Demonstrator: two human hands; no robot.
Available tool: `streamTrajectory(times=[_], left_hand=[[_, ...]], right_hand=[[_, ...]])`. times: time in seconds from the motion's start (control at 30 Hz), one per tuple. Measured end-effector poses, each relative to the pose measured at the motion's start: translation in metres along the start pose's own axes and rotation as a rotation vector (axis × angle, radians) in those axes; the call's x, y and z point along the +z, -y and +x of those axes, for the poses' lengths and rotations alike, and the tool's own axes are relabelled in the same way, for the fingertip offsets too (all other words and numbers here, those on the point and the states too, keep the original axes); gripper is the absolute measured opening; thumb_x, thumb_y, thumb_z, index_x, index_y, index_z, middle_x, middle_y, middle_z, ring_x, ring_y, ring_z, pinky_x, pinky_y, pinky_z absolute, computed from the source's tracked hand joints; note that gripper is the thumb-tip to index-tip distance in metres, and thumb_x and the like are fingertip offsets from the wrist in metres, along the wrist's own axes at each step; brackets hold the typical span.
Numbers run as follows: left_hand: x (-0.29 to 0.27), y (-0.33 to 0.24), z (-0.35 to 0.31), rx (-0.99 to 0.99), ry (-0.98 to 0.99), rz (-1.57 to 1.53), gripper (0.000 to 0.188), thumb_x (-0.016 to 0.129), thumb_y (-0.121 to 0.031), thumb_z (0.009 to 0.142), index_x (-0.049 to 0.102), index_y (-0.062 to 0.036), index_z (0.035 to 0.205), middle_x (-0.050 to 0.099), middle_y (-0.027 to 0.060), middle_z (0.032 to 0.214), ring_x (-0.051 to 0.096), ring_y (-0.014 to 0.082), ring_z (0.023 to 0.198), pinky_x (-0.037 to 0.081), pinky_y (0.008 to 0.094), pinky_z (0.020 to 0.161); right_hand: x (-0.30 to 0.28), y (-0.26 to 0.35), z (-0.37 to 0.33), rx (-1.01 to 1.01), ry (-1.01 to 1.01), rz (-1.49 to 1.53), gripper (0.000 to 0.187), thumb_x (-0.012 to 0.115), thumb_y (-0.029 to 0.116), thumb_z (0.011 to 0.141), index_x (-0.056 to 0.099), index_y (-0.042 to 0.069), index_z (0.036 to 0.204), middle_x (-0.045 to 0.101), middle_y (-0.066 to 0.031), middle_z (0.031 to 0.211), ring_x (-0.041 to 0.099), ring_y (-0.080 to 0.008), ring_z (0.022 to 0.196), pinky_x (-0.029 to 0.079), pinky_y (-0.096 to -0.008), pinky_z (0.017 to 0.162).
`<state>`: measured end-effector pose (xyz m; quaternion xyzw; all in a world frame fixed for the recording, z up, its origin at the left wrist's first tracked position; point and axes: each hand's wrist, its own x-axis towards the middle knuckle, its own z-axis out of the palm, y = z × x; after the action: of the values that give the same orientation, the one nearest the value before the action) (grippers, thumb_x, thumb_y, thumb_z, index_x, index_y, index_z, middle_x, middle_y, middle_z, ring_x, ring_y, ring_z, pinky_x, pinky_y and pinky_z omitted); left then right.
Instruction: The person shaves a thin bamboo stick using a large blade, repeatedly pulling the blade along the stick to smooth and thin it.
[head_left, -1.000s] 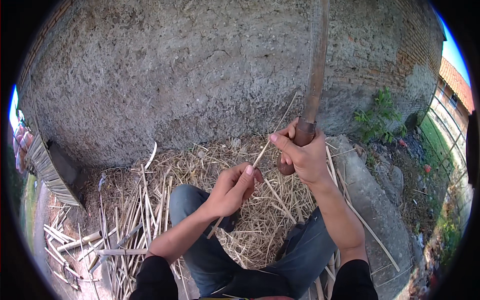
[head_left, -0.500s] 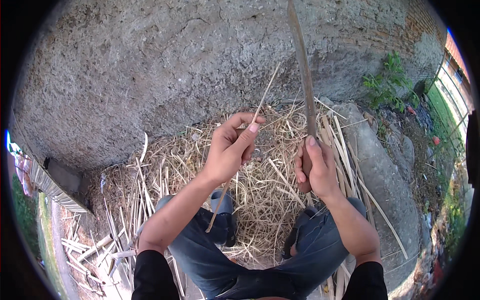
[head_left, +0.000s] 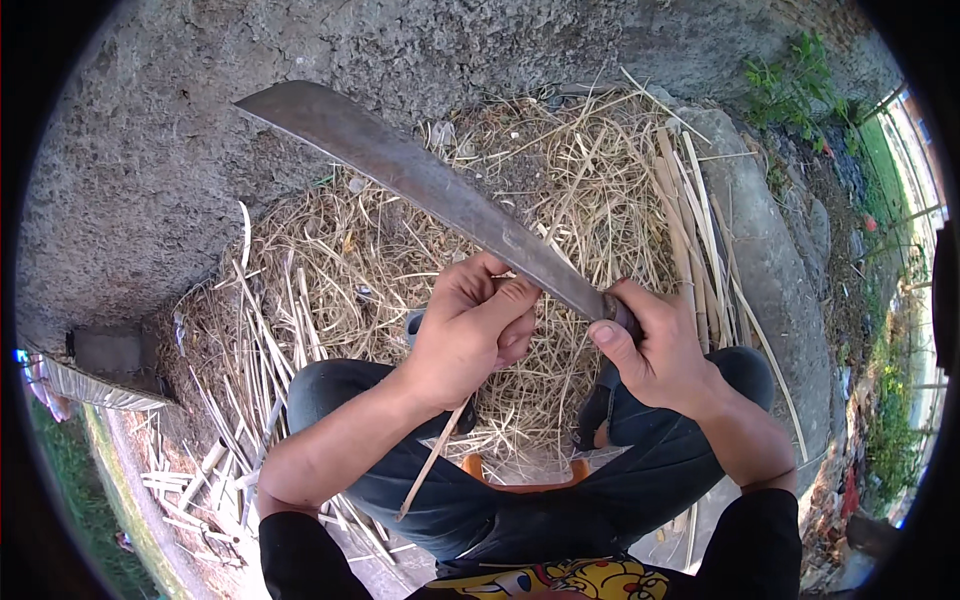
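One machete (head_left: 400, 165): handle (head_left: 624, 316) closed in your right grip (head_left: 662, 352), long axis slanting up-left, blade (head_left: 500, 232) crossing just beyond your left grip (head_left: 465, 332). One slender bamboo strip (head_left: 433, 462): clamped in that left grip, tail running down-left towards you, upper end hidden, contact with blade untold
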<state>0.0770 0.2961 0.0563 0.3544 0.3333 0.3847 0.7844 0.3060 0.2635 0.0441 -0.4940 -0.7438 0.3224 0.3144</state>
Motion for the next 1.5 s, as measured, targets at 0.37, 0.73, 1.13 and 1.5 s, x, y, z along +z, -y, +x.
streamTrajectory(times=[0.37, 0.73, 1.13, 1.5], left_hand=[[-0.014, 0.008, -0.019, 0.058, -0.005, 0.113, 0.026, 0.056, -0.015, 0.107, 0.067, 0.0009, 0.089, 0.044, -0.0020, 0.055, 0.035, 0.0046, 0.044, 0.025, 0.0239, 0.042], [-0.022, 0.003, -0.052, 0.069, -0.025, 0.186, 0.030, 0.052, -0.019, 0.109, 0.066, 0.0049, 0.120, 0.037, -0.0057, 0.055, 0.029, 0.0022, 0.045, 0.024, 0.0220, 0.043], [-0.013, 0.002, -0.040, 0.150, -0.127, 0.195, 0.032, 0.045, -0.025, 0.112, 0.062, 0.0022, 0.113, 0.032, -0.0044, 0.055, 0.026, 0.0046, 0.039, 0.020, 0.0241, 0.039], [-0.016, 0.013, -0.040, 0.104, -0.039, 0.196, 0.030, 0.049, -0.024, 0.111, 0.065, 0.0011, 0.105, 0.040, -0.0039, 0.055, 0.032, 0.0036, 0.043, 0.024, 0.0234, 0.040]], right_hand=[[0.004, -0.014, 0.007, -0.172, -0.099, -0.357, 0.056, 0.071, 0.059, 0.090, 0.060, 0.004, 0.088, 0.057, -0.0102, 0.059, 0.062, -0.0304, 0.048, 0.047, -0.0412, 0.045], [-0.087, -0.075, 0.019, 0.574, -0.830, 0.367, 0.065, 0.051, 0.064, 0.101, 0.058, 0.003, 0.079, 0.052, -0.0034, 0.059, 0.051, -0.0115, 0.047, 0.038, -0.0281, 0.044], [0.003, -0.004, -0.020, -0.021, -0.114, 0.057, 0.050, 0.064, 0.048, 0.097, 0.062, 0.001, 0.083, 0.048, -0.0076, 0.050, 0.059, -0.0260, 0.044, 0.044, -0.0362, 0.046], [0.024, -0.008, -0.019, -0.047, 0.009, 0.046, 0.050, 0.069, 0.050, 0.095, 0.061, 0.002, 0.082, 0.052, -0.0101, 0.052, 0.062, -0.0319, 0.047, 0.046, -0.0397, 0.046]])
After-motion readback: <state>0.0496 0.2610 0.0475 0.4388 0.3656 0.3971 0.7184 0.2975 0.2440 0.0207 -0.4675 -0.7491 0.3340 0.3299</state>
